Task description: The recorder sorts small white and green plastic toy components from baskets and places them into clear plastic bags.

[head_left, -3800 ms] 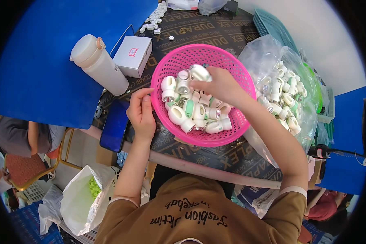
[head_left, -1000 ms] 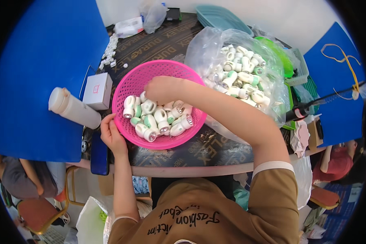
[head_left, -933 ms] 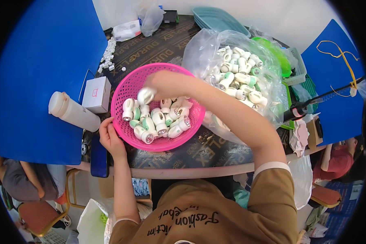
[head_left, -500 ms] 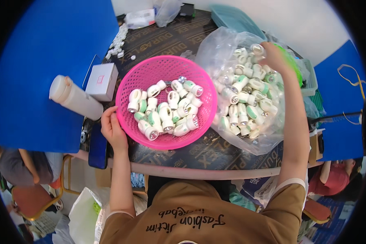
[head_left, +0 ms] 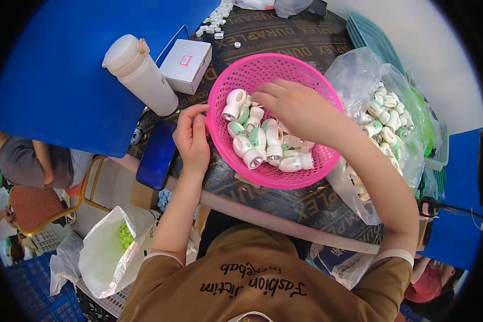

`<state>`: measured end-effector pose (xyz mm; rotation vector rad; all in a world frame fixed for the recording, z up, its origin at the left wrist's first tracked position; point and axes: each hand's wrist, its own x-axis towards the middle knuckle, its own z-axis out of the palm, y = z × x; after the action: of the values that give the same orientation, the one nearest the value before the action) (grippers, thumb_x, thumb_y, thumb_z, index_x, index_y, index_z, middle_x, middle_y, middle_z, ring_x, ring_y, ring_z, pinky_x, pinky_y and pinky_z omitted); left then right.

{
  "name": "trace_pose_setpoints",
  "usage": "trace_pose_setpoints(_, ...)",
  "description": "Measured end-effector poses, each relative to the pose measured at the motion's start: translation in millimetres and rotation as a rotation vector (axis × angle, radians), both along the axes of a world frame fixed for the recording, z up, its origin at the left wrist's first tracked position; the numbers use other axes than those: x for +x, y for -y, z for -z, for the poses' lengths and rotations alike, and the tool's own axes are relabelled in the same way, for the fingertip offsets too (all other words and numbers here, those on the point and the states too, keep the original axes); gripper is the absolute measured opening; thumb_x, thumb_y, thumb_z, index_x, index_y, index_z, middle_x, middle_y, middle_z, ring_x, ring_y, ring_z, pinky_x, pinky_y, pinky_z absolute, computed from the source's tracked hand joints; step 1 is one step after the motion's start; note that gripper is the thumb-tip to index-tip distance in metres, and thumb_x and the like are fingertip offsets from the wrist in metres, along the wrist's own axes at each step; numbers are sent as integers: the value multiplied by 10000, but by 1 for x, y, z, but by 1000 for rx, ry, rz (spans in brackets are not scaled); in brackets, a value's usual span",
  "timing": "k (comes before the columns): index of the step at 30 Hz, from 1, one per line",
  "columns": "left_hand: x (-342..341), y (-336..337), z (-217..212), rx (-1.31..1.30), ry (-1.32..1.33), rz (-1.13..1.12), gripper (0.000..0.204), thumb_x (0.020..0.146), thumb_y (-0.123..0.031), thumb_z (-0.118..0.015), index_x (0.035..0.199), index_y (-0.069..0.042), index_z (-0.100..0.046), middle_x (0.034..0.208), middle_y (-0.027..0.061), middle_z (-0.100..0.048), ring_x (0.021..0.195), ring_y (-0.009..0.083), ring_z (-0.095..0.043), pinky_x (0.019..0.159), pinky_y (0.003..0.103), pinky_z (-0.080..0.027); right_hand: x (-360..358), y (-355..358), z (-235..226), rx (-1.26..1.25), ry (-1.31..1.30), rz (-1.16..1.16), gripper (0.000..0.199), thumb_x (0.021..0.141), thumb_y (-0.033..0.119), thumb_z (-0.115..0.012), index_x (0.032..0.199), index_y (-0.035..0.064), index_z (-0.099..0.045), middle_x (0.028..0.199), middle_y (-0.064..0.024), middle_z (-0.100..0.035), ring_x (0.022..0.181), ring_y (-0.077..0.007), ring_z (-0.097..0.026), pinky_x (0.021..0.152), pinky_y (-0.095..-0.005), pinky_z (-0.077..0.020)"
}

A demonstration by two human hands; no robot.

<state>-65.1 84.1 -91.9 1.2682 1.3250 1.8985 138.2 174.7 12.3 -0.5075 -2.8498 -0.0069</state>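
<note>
A pink plastic basket [head_left: 311,80] sits on the dark table, holding several small white and green plastic parts [head_left: 257,142]. My left hand [head_left: 192,138] holds the basket's left rim, fingers curled against it. My right hand [head_left: 291,104] hovers inside the basket over the parts, with its fingers bent downward. Whatever is under its palm is hidden. A clear plastic bag [head_left: 359,75] with many more of the same parts [head_left: 383,115] lies just right of the basket, beside my right forearm.
A white bottle [head_left: 139,72] and a small white box [head_left: 186,64] stand left of the basket. A dark phone [head_left: 155,155] lies at the table edge. Loose white caps [head_left: 214,24] lie at the back. A teal tray [head_left: 370,40] is behind the bag. A white bag [head_left: 104,252] sits below the table.
My right hand has come back from the clear bag on the right and is now over the basket. My left hand has stayed at the basket's rim.
</note>
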Motion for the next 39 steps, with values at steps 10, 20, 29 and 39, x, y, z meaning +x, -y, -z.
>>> trace_pose_setpoints(10,0,1,0,-10,-13,-22,169,914,-29,-445,990,-14,-595,708,-8,-549,611,37,-462,560,182,-374,-35,-43,28,-321,36,34,328,640,55,-640,938,-4,-517,996,-156,-502,897,-365,-560,758,-432,-474)
trace_pose_setpoints(20,27,-7,-6,7,-44,-29,164,935,-57,-460,984,14,-600,946,50,-621,859,98,-552,771,233,-442,22,-58,41,124,424,148,250,660,164,-644,894,76,-626,958,-86,-592,844,-256,-608,782,-393,-455)
trace_pose_setpoints(29,44,0,-11,55,-165,-94,186,948,-73,-425,992,18,-582,865,40,-597,772,85,-528,698,215,-430,202,-5,-97,-7,26,976,320,677,149,-703,975,60,-626,993,-137,-602,926,-325,-587,786,-408,-468)
trace_pose_setpoints(39,35,-8,2,41,-106,-49,178,939,-42,-432,1001,19,-588,921,46,-607,829,88,-543,750,218,-437,210,18,-87,48,-95,725,520,713,117,-703,1190,23,-516,1231,-132,-512,1095,-322,-513,898,-382,-438)
